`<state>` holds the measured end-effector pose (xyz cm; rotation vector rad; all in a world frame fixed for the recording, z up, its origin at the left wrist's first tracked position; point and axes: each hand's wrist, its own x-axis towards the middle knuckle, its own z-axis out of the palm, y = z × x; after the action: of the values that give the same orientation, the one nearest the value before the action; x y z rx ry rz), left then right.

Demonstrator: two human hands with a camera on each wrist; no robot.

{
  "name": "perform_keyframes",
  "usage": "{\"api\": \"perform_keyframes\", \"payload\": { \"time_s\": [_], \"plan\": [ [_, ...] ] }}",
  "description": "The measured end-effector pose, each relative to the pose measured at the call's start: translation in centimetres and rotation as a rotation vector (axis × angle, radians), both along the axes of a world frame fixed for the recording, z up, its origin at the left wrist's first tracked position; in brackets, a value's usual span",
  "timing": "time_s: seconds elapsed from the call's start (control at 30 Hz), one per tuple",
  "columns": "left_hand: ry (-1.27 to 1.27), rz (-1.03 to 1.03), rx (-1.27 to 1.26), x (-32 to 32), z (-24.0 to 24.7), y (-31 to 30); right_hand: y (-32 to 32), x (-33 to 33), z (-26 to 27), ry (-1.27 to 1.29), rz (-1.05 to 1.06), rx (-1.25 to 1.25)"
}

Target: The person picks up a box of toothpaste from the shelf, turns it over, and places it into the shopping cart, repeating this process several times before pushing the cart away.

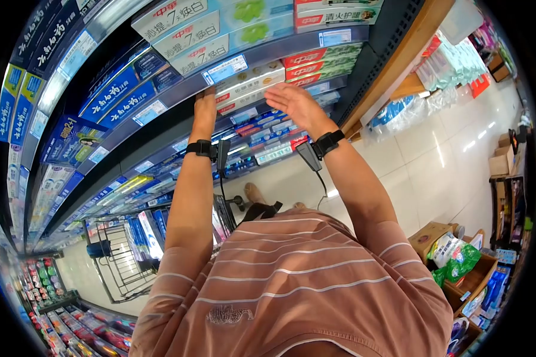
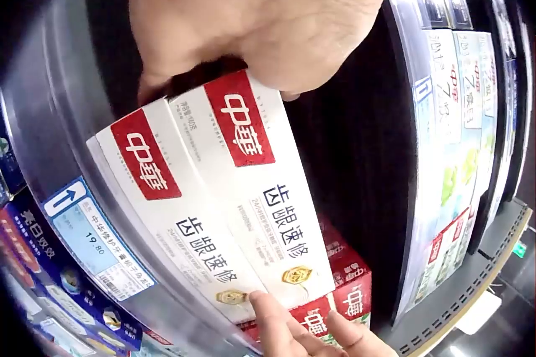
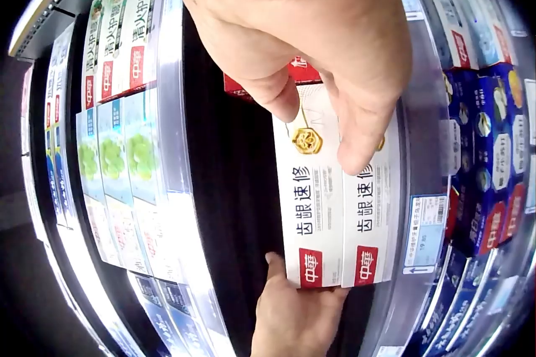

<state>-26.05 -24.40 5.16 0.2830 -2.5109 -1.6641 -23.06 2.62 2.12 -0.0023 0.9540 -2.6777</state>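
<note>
Two long white boxes with red labels (image 1: pixel 250 90) (image 2: pixel 226 198) (image 3: pixel 335 223) lie one on the other at a shelf's front edge. At one end of them is my left hand (image 1: pixel 205 113) (image 2: pixel 260 14) (image 3: pixel 297 319), touching the end faces; part of its fingers is hidden. My right hand (image 1: pixel 301 107) (image 2: pixel 314 336) (image 3: pixel 310 30) is at the opposite end, its fingers extended and the fingertips resting on the front faces near the gold emblems. Neither hand's fingers wrap around the boxes.
Red and green boxes (image 1: pixel 321 62) (image 2: pixel 347 277) stand beside the white ones. Blue boxes (image 1: pixel 122 98) fill shelves at the left. A price label (image 1: pixel 226 69) hangs on the shelf edge above. A wire cart (image 1: pixel 125 262) stands at lower left, cartons (image 1: pixel 429 238) at lower right.
</note>
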Motion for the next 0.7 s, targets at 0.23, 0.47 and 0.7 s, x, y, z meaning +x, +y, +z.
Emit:
{"api": "perform_keyframes", "payload": {
  "time_s": [0.23, 0.47, 0.7],
  "plan": [
    [0.143, -0.083, -0.083, 0.5, -0.5, -0.8, -0.2, 0.8, 1.0, 0.002, -0.012, 0.050],
    [0.162, 0.009, 0.135, 8.1, -0.6, -1.8, 1.4, 4.8, -0.4, -0.065, 0.087, 0.072],
    [0.014, 0.272, 0.060, 20.9, -6.4, -9.0, 2.6, 7.8, -3.8, -0.248, 0.159, 0.161]
  ]
}}
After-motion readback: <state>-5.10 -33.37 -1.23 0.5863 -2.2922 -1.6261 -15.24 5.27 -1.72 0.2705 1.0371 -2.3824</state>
